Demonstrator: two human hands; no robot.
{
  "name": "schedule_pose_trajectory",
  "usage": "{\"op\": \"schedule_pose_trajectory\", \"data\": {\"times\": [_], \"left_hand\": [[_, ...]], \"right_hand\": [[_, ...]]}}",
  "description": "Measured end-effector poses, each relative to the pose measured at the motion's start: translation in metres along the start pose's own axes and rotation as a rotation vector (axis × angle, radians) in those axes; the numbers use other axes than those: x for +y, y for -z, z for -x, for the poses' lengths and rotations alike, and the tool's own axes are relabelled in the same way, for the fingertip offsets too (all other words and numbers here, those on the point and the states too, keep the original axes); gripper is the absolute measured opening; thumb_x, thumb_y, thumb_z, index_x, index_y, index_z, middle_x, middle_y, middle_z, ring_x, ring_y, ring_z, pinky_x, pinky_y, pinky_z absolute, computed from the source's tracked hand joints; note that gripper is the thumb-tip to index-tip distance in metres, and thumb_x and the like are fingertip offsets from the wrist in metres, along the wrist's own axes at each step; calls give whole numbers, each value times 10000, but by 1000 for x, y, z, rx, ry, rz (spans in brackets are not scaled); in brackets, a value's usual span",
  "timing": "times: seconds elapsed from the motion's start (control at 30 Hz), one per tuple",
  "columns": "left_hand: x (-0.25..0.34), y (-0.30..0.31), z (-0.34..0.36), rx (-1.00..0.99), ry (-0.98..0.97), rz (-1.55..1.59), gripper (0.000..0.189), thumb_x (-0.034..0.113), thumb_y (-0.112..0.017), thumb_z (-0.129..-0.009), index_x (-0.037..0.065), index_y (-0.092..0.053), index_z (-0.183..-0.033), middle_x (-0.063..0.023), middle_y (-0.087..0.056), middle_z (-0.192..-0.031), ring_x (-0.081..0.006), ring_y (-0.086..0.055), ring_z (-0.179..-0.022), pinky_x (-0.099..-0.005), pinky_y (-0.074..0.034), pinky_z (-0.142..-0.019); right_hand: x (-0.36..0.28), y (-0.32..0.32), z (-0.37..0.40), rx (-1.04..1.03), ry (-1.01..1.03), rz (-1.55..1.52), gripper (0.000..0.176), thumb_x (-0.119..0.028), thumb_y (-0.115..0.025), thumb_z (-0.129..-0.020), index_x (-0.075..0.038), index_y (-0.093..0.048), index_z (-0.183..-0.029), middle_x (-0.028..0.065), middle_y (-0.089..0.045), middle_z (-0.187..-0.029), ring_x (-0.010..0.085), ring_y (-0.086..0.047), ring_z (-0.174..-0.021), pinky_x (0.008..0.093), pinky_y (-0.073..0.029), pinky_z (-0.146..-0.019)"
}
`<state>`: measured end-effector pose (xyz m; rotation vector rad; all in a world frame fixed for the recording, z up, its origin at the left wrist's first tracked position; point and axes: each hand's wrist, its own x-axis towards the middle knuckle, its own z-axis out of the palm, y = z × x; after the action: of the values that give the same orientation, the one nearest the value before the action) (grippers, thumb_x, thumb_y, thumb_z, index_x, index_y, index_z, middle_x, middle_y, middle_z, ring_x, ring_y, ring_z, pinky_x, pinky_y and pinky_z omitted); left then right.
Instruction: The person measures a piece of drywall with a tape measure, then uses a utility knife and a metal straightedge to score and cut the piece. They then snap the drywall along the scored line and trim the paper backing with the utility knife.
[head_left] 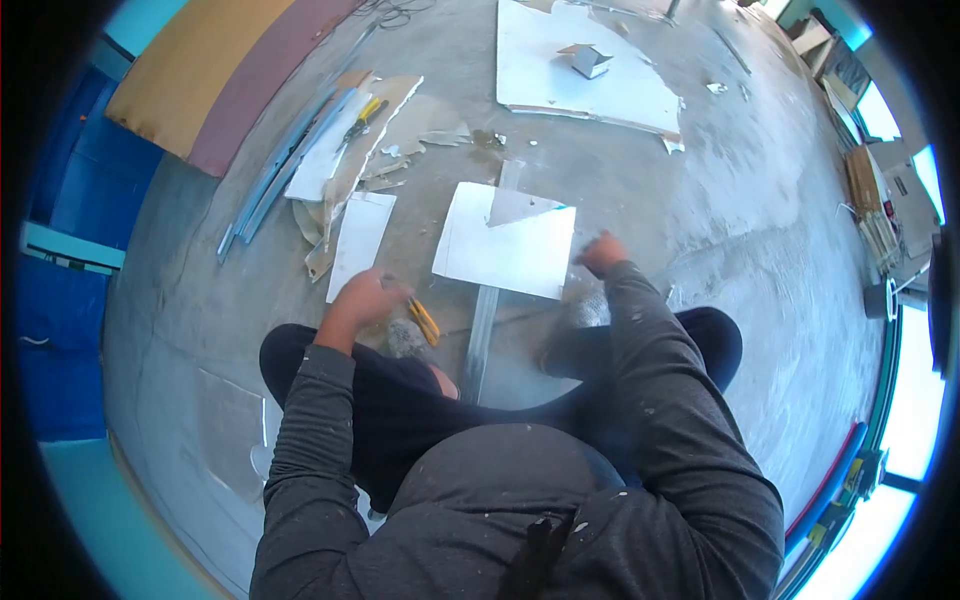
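White board (510, 255) lies between left hand (370, 299) and right hand (603, 254), nearer the latter's fingers; either hand's closure is unclear.

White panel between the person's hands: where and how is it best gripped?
I'd take the white panel by its side edges, left hand and right hand coming from their own sides, fingers under: it is broad, flat and lies across a metal strip, perhaps leaving finger room.

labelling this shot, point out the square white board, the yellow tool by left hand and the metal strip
square white board (520, 260): head view, lower middle
yellow tool (425, 322): head view, middle of handle
metal strip (482, 340): head view, near stretch
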<state>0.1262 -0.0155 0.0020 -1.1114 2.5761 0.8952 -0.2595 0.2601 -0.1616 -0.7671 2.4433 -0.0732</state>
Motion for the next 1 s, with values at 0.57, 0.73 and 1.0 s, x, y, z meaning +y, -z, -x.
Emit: {"op": "schedule_pose_trajectory", "data": {"times": [0.57,0.73,1.0], "left_hand": [[-10,-24,-45,-337,249,-80,662,481,-770,-794,5,-635,-1235,-212,-700,-1031,-339,-677,-959,-403,-531,-844],[2,-46,-61,-422,175,-138,662,520,-739,-804,22,-642,-1228,-216,-679,-1144,-375,-641,-1088,-425,-504,-936],[-9,-174,-109,-461,162,3,737,525,-745,-807,-1,-573,-1294,-238,-613,-1278,-392,-586,-1190,-457,-471,-999]], "right_hand": [[58,-80,-73,-27,-695,-72,891,-467,-732,-816,-137,-324,-1536,123,-318,-1569,357,-322,-1431,653,-315,-1081],[-62,-34,-128,202,-82,-118,827,-568,-611,-885,-131,-334,-1529,167,-370,-1545,397,-259,-1464,715,-232,-1097],[-124,-41,-171,85,123,-98,655,-621,-563,-912,-89,-621,-1290,172,-550,-1370,385,-401,-1379,691,-199,-1122]]}}
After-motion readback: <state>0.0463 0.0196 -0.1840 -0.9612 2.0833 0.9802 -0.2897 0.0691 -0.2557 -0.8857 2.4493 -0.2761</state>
